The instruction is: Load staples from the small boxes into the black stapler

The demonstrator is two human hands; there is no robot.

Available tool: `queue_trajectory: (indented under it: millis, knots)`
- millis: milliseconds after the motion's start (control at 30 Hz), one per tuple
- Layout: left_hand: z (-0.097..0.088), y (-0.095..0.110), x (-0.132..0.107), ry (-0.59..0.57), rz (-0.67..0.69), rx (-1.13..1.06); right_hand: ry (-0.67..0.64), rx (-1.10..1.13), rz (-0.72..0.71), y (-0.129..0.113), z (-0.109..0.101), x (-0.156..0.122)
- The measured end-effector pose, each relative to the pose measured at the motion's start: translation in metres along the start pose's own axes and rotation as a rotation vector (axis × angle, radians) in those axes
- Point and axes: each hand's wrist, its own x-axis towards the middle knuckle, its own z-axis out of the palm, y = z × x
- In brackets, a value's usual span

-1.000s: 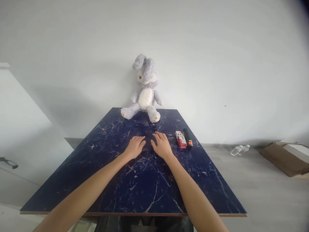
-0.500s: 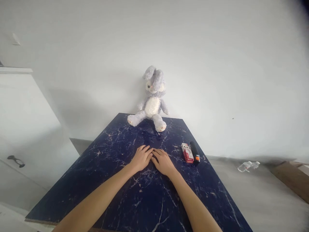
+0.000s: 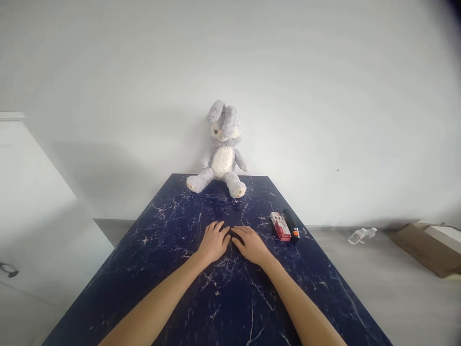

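My left hand [image 3: 213,242] lies palm down on the dark blue marbled table [image 3: 154,259], its fingers spread and holding nothing. Beside it my right hand [image 3: 252,244] also rests flat, fingers stretched toward the left one with a narrow gap between the two. To the right of my right hand lie a small red and white box [image 3: 280,227] and a black cylinder-like object with an orange patch [image 3: 291,226], side by side. Beyond both hands a grey plush rabbit [image 3: 223,161] sits upright at the table's far edge, leaning on the wall.
A white cabinet [image 3: 39,202] with a dark handle stands to the left. On the floor at the right lie clear plastic bottles [image 3: 357,236] and a brown cardboard box [image 3: 419,247]. A pale wall [image 3: 306,96] rises behind the table.
The view has turned slightly, so the scene shifts a little left. My hands have moved slightly apart, the right one a bit to the right. The rabbit and small objects stay put.
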Motion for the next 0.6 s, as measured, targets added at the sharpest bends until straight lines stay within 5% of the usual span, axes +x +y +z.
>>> queue_trajectory:
  millis: [600]
  knots:
    - [-0.0002, -0.0039, 0.0005, -0.023, 0.002, -0.018, -0.023, -0.047, -0.002, 0.0004, -0.0012, -0.0027]
